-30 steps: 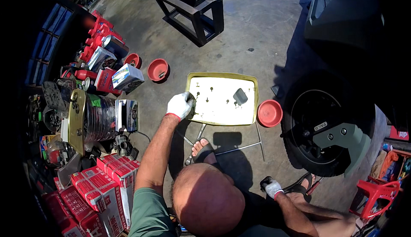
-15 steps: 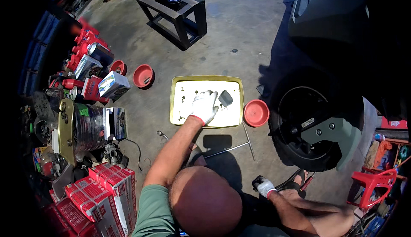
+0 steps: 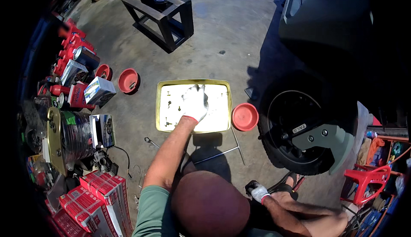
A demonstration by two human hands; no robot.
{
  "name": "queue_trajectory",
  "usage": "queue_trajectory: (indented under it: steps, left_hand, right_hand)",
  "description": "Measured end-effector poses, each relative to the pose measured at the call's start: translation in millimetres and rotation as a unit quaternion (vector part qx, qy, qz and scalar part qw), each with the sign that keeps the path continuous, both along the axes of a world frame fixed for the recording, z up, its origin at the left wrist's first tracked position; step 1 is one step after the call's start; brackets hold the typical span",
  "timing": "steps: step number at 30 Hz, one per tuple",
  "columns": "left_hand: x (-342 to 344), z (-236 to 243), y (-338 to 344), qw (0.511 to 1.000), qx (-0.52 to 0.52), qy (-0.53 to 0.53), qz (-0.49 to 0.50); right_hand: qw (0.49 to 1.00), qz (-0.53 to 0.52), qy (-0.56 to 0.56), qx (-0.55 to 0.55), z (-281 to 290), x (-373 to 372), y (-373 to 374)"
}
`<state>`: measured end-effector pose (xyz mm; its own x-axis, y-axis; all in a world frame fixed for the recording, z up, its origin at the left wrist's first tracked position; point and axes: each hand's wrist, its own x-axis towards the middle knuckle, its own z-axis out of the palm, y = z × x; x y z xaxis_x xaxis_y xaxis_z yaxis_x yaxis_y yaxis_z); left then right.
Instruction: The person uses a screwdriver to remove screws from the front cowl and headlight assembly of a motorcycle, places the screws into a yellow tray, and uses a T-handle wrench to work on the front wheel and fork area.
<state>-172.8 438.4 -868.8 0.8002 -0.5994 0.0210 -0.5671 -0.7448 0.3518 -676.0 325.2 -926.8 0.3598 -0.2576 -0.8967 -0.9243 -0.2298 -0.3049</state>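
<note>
My left hand (image 3: 195,103), in a white glove with a red cuff, is over the yellow-rimmed tray (image 3: 158,108). Its fingers bend down toward the white tray bottom, and glare and the back of the glove hide whatever they close on. Several small dark fasteners (image 3: 168,104) lie on the tray bottom beside this hand. Away to the right, by my leg, my right hand (image 3: 258,191) wears a white glove with dark fingertips. Its fingers are curled, and what they hold, if anything, cannot be seen.
Right of the tray stands a red bowl (image 3: 245,117), then a black wheel (image 3: 269,140). A metal T-handle wrench (image 3: 222,150) lies on the floor nearer me. Another red bowl (image 3: 128,81), bottles and red cartons (image 3: 83,202) crowd the left; a black metal frame (image 3: 165,16) stands beyond.
The view has shifted, and my left hand has moved slightly farther across the tray. A dark grey blocky shape beside that hand can no longer be seen. My right hand stays near my leg.
</note>
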Motion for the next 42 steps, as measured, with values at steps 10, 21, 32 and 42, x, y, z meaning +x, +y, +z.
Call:
queue_trajectory:
  steps: [10, 21, 32, 42]
  left_hand:
    - [2.1, -13.8, -7.1, 0.995, -0.041, -0.053, -0.076]
    - [9.3, -33.2, -17.4, 0.990, 0.051, -0.007, -0.134]
    - [-15.4, -0.2, -8.0, 0.978, -0.194, 0.072, -0.021]
    - [-8.0, 142.1, -17.7, 0.946, -0.276, 0.170, -0.015]
  right_hand:
    - [0.997, 0.071, 0.004, -0.033, 10.5, 13.5, -0.2]
    - [0.998, 0.060, 0.025, -0.028, 57.5, 37.8, -11.3]
    - [0.942, 0.270, -0.064, -0.187, 222.2, 60.2, -100.8]
    - [0.940, 0.019, -0.207, -0.270, 438.6, 18.0, -209.7]
